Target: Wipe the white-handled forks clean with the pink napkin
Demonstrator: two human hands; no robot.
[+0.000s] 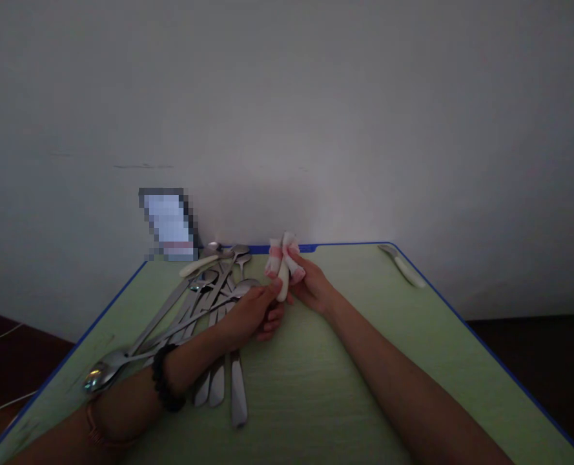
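Observation:
Near the middle of the far table edge, my left hand [257,313] grips the cream handle of a piece of cutlery [283,284]. Its other end is covered by a white and pink cloth [294,261], so its kind stays hidden. My right hand [313,284] pinches that cloth around the upper part. Just left of my left hand lies a loose pile of metal spoons and other cutlery [209,310], with one cream-handled piece [199,265] on its far side. Part of the pile is behind my left forearm.
Another cream-handled piece of cutlery [407,268] lies alone near the far right corner. A pixelated phone-like screen [170,223] leans at the back left against the wall [364,116]. The green table [316,387] has a blue rim.

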